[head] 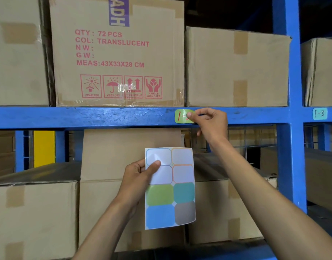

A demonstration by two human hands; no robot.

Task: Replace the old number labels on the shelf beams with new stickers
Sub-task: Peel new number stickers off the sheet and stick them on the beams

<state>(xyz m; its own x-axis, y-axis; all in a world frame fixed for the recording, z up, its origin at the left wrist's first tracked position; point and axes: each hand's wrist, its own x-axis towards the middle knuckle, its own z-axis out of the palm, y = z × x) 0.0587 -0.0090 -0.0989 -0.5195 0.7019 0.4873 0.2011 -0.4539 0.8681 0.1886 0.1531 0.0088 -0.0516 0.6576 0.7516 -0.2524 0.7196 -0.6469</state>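
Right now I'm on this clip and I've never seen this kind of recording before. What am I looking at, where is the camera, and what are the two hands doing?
There is one picture, from a camera worn on a person's head, looking forward and down at their bare hands. They face a blue warehouse shelf beam with cardboard boxes above and below. The right hand pinches a green label with red writing on the beam; the thumb hides part of it. The left hand holds a sticker sheet: the top four spots look empty, four coloured stickers remain. A teal label reading 1-3 sits on the next beam to the right.
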